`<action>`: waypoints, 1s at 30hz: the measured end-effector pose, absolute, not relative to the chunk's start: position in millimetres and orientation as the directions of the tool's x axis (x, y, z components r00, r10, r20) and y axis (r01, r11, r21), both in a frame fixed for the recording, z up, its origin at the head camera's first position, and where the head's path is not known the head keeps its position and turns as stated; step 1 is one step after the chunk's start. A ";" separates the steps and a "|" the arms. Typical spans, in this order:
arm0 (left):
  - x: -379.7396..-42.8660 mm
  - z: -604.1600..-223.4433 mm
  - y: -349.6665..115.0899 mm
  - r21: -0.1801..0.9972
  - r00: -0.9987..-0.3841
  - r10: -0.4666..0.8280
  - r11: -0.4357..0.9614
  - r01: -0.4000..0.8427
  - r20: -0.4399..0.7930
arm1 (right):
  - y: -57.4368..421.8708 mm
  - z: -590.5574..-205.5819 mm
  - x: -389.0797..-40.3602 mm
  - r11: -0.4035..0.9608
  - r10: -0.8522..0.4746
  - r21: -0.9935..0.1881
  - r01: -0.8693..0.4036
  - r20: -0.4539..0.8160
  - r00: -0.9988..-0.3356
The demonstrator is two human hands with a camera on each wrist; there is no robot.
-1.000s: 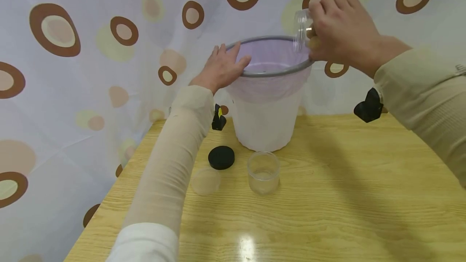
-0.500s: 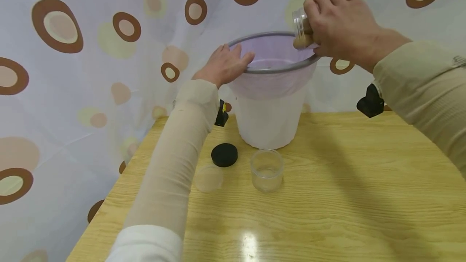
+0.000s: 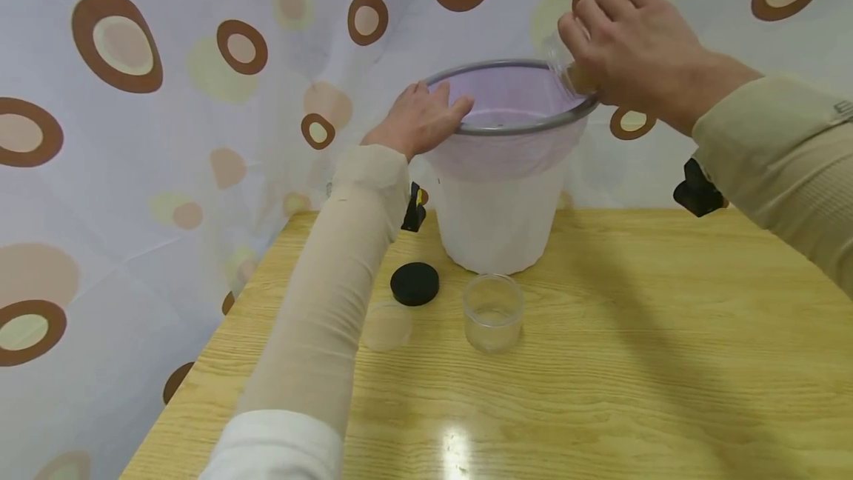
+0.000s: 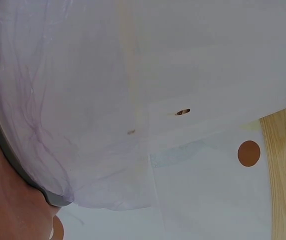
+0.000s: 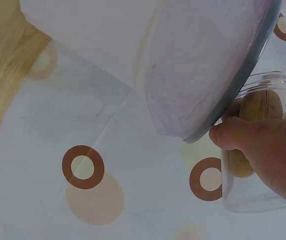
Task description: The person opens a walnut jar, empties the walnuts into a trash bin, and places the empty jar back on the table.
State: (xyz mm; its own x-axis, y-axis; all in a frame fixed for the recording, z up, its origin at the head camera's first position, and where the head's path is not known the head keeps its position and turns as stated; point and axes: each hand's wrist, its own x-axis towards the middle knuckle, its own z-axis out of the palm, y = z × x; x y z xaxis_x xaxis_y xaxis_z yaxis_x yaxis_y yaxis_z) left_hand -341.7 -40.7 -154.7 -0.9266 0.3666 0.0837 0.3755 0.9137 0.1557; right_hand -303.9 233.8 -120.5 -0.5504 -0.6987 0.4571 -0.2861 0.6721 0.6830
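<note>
In the head view a tall white trash bin (image 3: 496, 221), with a thin purple bag folded over its grey rim, stands on the table. My left hand (image 3: 420, 118) grips the rim on the left, thumb over the inner side; its fingertips are hidden. At the right of the rim, my right hand (image 3: 633, 58) holds a clear plastic jar (image 5: 255, 192), lidless and tilted, its mouth toward the bin. Brown rounded pieces (image 5: 260, 106) lie inside the jar, one with a dark lengthwise line. In the right wrist view the thumb lies across the jar, beside the rim.
On the wooden table (image 3: 666, 361) before the bin stand a clear round tub (image 3: 493, 317), a black lid (image 3: 415, 284) and a thin clear disc (image 3: 388, 327). Behind hangs a white curtain (image 3: 266, 124) with brown ring patterns.
My right hand tipped the jar so the brown pieces slid toward its mouth; now they sit farther back. The left fingers, raised at first, have lowered onto the rim.
</note>
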 end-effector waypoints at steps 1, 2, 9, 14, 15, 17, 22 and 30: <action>-341.7 -154.6 -40.5 0.155 -0.927 0.366 0.914 0.375 0.085 | 234.3 -121.1 -304.5 0.657 -0.714 0.697 -0.287 0.455 -0.532; -341.6 -154.5 -40.4 0.156 -0.927 0.365 0.914 0.375 0.085 | 234.6 -121.4 -304.8 0.645 -0.724 0.711 -0.281 0.450 -0.523; -342.4 -155.2 -40.5 0.147 -0.926 0.368 0.914 0.378 0.089 | 233.5 -121.7 -307.9 0.553 -0.785 0.803 -0.225 0.410 -0.465; -342.7 -155.9 -39.9 0.151 -0.926 0.365 0.914 0.375 0.093 | 234.5 -122.4 -308.5 0.519 -0.806 0.831 -0.199 0.398 -0.438; -342.8 -155.9 -39.7 0.151 -0.926 0.366 0.914 0.377 0.096 | 235.0 -122.8 -308.3 0.512 -0.807 0.837 -0.193 0.392 -0.442; -343.1 -156.1 -39.3 0.148 -0.925 0.367 0.914 0.379 0.100 | 235.4 -123.2 -307.8 0.496 -0.811 0.850 -0.176 0.382 -0.443; -344.2 -157.3 -39.2 0.140 -0.924 0.369 0.914 0.381 0.105 | 237.0 -126.2 -309.4 0.447 -0.836 0.888 -0.105 0.374 -0.401; -344.7 -157.5 -40.3 0.135 -0.923 0.368 0.915 0.381 0.114 | 240.3 -126.6 -317.8 0.327 -0.912 0.944 0.036 0.325 -0.249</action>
State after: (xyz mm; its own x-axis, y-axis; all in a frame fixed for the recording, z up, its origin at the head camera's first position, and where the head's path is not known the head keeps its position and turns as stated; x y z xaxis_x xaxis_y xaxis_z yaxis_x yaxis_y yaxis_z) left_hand -344.7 -40.3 -157.5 -0.9229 0.3678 0.1139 0.3811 0.9146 0.1352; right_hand -317.8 240.3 -126.6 -0.2494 -0.9122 0.3251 0.0359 0.3268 0.9444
